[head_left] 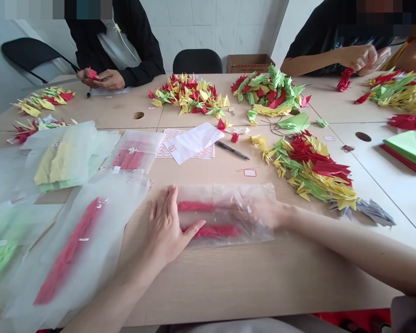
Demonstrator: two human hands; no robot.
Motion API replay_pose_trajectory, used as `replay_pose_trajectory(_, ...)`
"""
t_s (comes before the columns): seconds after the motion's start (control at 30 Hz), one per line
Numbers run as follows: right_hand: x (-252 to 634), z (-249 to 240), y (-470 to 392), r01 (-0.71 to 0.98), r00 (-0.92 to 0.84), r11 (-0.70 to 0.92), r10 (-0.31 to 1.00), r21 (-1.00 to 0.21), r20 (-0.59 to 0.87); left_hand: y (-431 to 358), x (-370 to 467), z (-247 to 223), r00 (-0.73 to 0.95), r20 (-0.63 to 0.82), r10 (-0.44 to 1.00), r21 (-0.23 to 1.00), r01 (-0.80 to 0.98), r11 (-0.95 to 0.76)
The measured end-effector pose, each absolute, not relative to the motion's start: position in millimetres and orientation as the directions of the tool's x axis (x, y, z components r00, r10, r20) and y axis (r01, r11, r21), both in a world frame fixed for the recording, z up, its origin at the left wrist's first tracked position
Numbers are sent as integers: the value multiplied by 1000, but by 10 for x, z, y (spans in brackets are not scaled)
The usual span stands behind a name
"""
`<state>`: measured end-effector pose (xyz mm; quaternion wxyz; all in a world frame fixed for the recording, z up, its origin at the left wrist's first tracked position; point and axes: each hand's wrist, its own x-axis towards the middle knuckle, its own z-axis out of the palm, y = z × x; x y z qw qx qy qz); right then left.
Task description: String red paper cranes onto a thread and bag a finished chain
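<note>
A clear plastic bag [225, 188] lies flat on the table in front of me, with two strips of folded red paper [215, 231] inside. My left hand [168, 224] rests on the bag's left end, fingers stretched out and thumb spread along it. My right hand [263, 212] reaches into the bag's right end. Its fingers show only dimly through the plastic and are smeared, so whether they grip anything is hidden. To the left, a frosted bag [104, 259] holds a long red folded strip [67, 249].
More filled frosted bags [65, 148] cover the left side. Paper crane bundles in red, yellow and green [319, 171] lie to the right and at the back [190, 95]. A pen [233, 150] and a label sheet [208, 151] lie mid-table. Two people sit opposite, handling folded paper.
</note>
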<state>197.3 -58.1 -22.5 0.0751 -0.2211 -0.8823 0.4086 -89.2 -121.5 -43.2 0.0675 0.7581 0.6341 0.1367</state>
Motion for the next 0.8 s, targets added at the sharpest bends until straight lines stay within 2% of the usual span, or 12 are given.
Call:
replay_pose_trajectory(0.13, 1873, -300, -537, 422, -824, 534, 563, -733, -64, -1220, -897, -444, 167, 131, 977, 250, 948, -196)
replay_pose_trajectory(0.3, 1796, -319, -482, 279, -870, 697, 475, -661, 133, -1231, -914, -429, 235, 112, 966, 212, 944, -254)
replay_pose_trajectory(0.37, 1801, -280, -489, 248, -880, 714, 449, -655, 156, -1233, -917, -407, 289, 89, 953, 205, 931, -301)
replay_pose_trajectory(0.5, 1902, -194, -549, 236, -875, 728, 447, -644, 185, -1219, -912, -392, 345, 55, 937, 238, 907, -348)
replay_pose_trajectory(0.7, 2013, -247, -636, 257, -855, 818, 440, -514, 273, -1195, -900, -426, 332, 59, 942, 253, 907, -335)
replay_pose_trajectory(0.8, 1963, -273, -683, 311, -812, 809, 499, -499, 303, -1205, -901, -409, 350, 79, 933, 237, 903, -359)
